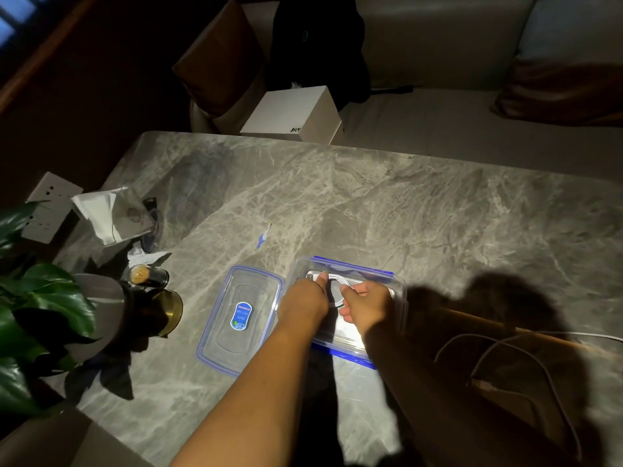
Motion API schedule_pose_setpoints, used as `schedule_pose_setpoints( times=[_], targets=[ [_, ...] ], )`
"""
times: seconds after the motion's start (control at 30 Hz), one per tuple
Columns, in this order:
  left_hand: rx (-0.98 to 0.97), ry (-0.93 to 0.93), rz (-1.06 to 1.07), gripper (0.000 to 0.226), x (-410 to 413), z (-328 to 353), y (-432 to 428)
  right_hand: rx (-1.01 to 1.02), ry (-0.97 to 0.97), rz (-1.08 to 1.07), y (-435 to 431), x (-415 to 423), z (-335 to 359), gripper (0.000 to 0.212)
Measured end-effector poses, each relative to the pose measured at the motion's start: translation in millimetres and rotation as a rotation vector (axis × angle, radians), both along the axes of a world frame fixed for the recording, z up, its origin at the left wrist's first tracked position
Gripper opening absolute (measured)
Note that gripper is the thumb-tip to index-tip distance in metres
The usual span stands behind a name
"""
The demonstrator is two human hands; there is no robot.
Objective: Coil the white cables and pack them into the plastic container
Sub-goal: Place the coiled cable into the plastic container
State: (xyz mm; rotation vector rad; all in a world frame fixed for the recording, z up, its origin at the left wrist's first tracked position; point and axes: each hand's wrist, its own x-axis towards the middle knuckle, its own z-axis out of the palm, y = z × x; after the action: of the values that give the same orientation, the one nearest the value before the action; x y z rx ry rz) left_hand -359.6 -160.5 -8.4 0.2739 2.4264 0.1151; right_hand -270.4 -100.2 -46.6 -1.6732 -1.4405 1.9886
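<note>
At the far left of a grey marbled counter (371, 197), dark plant leaves (40, 308) are seen beside a small dark jar (148, 276). Further right, the clear lid (241, 315), blue-edged and marked with a blue label, is laid flat just beside the plastic container (401, 298). The container stands open near the counter's near edge, and both hands are reached into it. The left hand (305, 299) is set at the container's left end, its thumb laid against the plug end of the coiled white cable (337, 284). Its other fingers are hidden behind the back of the hand, so their grip cannot be told. The right hand (365, 303) is placed just to the right, its fingers (350, 292) curled round the loops of the coil, which is held inside the container at its far end. On the right, in deep shadow, loose cables (505, 352) are strewn across the counter's edge, well apart from the container. Beyond the counter's far edge, a white box (293, 112) is seen.
</note>
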Motion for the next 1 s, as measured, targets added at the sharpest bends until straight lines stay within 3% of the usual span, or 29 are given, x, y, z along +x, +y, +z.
schedule_pose_setpoints(
  times=[0.1,0.43,0.57,1.0],
  targets=[
    [-0.023,0.003,-0.014,0.055,-0.6,-6.6,-0.5,0.016,-0.014,0.005,0.7,-1.8,-1.6,0.024],
    [0.143,-0.049,0.210,0.064,2.4,-18.2,-3.6,-0.025,0.007,0.069,1.3,-1.1,-4.3,0.020],
    [0.174,-0.065,0.230,0.070,4.2,-16.2,-1.1,-0.053,0.013,0.048,1.6,-3.2,-5.9,0.030],
    [0.180,-0.081,0.213,0.064,-0.5,-6.7,-2.9,0.008,0.010,0.053,-3.6,-4.5,-8.6,0.020]
  ],
)
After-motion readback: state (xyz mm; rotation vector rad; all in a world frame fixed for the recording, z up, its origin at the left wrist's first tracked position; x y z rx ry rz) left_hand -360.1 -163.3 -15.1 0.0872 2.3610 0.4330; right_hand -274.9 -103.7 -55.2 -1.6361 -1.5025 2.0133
